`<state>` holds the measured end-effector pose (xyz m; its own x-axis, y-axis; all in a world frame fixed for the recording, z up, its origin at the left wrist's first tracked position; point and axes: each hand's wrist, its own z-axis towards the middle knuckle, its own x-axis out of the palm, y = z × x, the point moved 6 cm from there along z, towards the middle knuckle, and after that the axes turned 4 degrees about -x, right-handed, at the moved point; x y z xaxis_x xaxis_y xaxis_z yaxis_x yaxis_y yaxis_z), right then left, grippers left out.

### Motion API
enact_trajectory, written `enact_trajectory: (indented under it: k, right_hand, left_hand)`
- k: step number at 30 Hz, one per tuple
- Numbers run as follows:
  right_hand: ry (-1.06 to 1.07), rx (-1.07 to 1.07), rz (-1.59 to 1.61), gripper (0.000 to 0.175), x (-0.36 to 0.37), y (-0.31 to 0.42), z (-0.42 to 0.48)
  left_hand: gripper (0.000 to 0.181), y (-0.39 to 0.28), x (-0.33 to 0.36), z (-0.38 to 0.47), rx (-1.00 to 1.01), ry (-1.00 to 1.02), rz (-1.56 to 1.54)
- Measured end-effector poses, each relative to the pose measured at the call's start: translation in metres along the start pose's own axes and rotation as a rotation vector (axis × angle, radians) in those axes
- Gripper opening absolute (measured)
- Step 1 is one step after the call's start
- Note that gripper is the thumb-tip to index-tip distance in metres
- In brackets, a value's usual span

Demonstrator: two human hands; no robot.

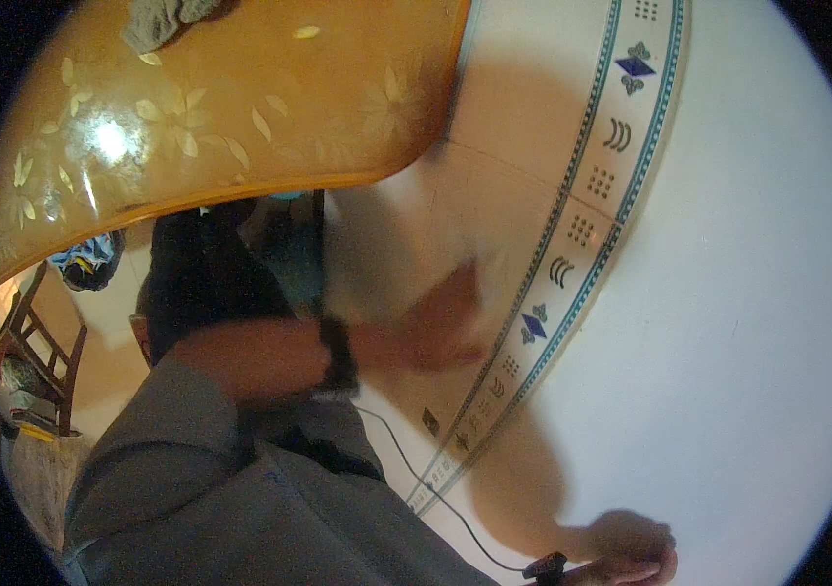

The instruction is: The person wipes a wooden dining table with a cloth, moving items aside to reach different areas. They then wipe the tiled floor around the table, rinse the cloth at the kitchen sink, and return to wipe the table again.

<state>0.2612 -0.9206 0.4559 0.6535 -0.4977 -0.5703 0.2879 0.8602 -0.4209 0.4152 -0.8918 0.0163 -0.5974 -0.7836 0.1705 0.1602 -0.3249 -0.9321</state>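
My left hand [419,329], blurred, is held out in front of a tiled wall [511,139]; its thumb and fingers are apart and nothing shows in it. A black band [339,355] circles that wrist. At the bottom right edge is my right hand [643,568], partly cut off, with its fingers curled beside the white wall [716,351]. Whether it holds anything cannot be told. A small black device [546,568] sits by the right wrist, and a thin dark cable [452,505] runs from it towards my grey shirt [298,505].
An orange tabletop [225,88] with a flower pattern fills the upper left, a grey cloth [159,22] on it. Below its edge stand a wooden chair [42,351] and a dark container [93,275] with blue cloth. A patterned tile border [599,183] crosses the wall.
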Motion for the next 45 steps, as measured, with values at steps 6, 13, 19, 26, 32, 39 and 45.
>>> enact_trajectory:
  k: [6,13,19,26,32,39,45]
  right_hand:
    - [-0.02,0.008,0.005,0.047,-0.003,0.001,0.0]
    - [0.003,0.032,0.021,0.048,-0.007,-0.007,-0.004]
    - [0.168,0.155,0.257,0.047,0.003,-0.013,-0.004]
    - [0.046,0.013,-0.014,0.044,-0.001,0.003,0.003]
    - [0.07,-0.009,0.015,0.044,-0.002,0.0,0.001]
    - [0.021,-0.098,0.001,0.047,-0.007,0.0,0.0]
    - [-0.027,-0.022,-0.013,0.046,-0.005,-0.004,-0.002]
  left_hand:
    - [0.091,-0.011,0.008,-0.001,-0.029,0.008,-0.014]
    - [0.096,-0.015,-0.005,0.031,-0.08,0.004,-0.041]
    - [0.099,-0.004,0.005,0.024,-0.211,-0.015,-0.083]
    - [0.101,-0.043,0.004,0.024,-0.107,0.086,-0.044]
    - [0.105,-0.056,0.017,0.037,0.011,-0.023,0.093]
    - [0.099,-0.063,0.016,0.035,0.091,-0.05,0.008]
    - [0.098,-0.091,0.012,0.022,-0.07,0.218,-0.088]
